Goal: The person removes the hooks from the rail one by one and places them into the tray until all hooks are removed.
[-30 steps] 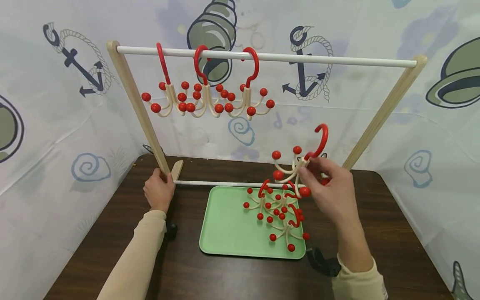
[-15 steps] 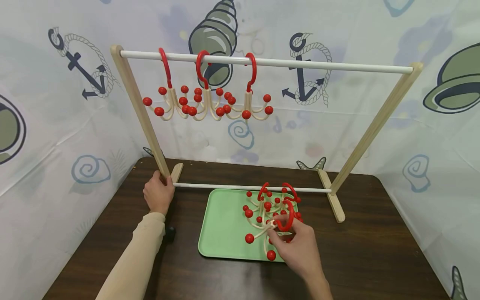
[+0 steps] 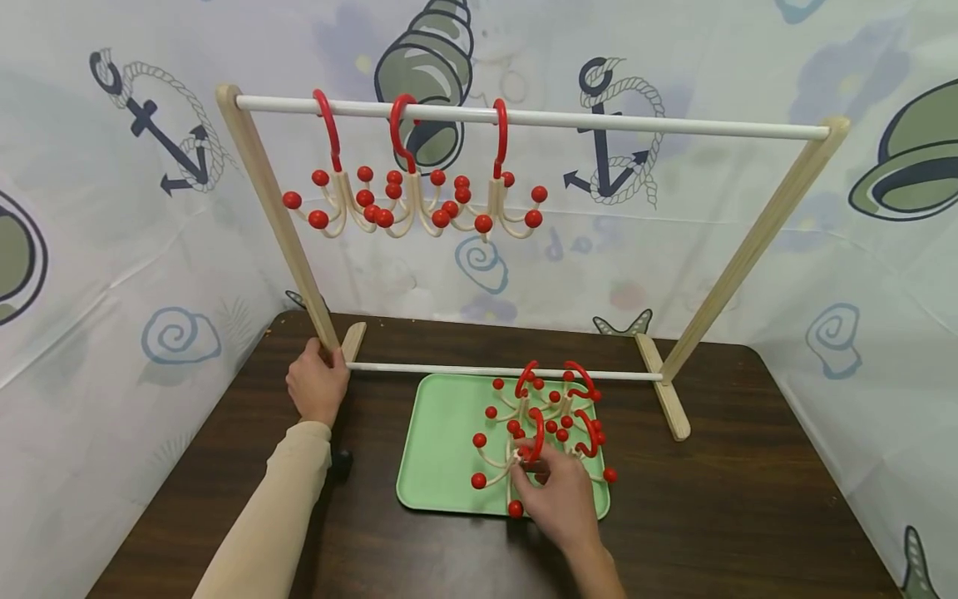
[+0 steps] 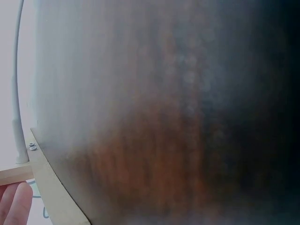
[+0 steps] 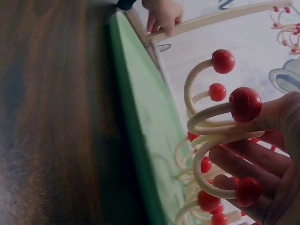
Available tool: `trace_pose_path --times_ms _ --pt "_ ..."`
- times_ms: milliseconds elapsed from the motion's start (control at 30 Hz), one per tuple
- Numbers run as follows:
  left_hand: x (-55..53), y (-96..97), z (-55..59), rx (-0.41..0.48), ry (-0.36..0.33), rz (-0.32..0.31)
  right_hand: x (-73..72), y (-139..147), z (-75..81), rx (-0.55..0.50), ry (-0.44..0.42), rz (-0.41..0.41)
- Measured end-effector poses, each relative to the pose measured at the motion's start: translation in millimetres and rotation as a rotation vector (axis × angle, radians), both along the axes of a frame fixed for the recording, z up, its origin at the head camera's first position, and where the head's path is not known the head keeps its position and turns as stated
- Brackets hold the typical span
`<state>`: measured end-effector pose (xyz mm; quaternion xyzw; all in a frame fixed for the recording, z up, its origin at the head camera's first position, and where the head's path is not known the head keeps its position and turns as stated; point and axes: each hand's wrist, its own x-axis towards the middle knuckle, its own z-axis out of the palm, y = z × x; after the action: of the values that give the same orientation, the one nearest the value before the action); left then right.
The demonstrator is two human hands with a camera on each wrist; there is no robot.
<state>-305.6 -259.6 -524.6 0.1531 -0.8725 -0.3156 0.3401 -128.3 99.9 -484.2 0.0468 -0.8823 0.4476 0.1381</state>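
My right hand (image 3: 557, 495) pinches the cream stem of a multi-arm hanger (image 3: 537, 433), which has a red hook and curved arms tipped with red balls. It is held over the front of the green tray (image 3: 441, 453); in the right wrist view the ball-tipped arms of the hanger (image 5: 246, 104) stand in front of the palm. Three similar hangers lie on the tray's right part, partly hidden by this hand. My left hand (image 3: 318, 387) grips the left wooden post (image 3: 280, 212) of the rack near its foot. Only a few fingertips (image 4: 19, 206) show in the left wrist view.
Three more hangers, among them a middle one (image 3: 402, 137), hang on the left half of the white top bar (image 3: 644, 123). A lower white bar (image 3: 449, 368) runs just behind the tray. The right post (image 3: 748, 258) slopes to a wooden foot (image 3: 666, 395). A patterned cloth stands behind the dark table (image 3: 748, 482).
My right hand has brought the hanger from beside the right post down and left over the tray, then slightly further left. My left hand stays on the post.
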Motion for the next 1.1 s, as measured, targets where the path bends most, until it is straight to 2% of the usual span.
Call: trace_pose_path --times_ms 433,567,800,1100 --pt "-2.0 0.4 -0.5 0.007 0.006 -0.006 -8.6 -7 -9.7 0.219 0.182 -0.008" --pt "-1.0 0.8 -0.9 0.009 0.000 -0.004 -12.0 -7 -11.1 0.255 0.208 -0.003" --pt "-0.6 0.3 -2.2 0.011 -0.007 -0.005 -18.1 -5 -14.1 0.207 0.185 0.041" --pt "-1.7 -0.5 -3.0 0.005 0.009 -0.007 -19.5 -2 -18.2 0.182 0.078 0.040"
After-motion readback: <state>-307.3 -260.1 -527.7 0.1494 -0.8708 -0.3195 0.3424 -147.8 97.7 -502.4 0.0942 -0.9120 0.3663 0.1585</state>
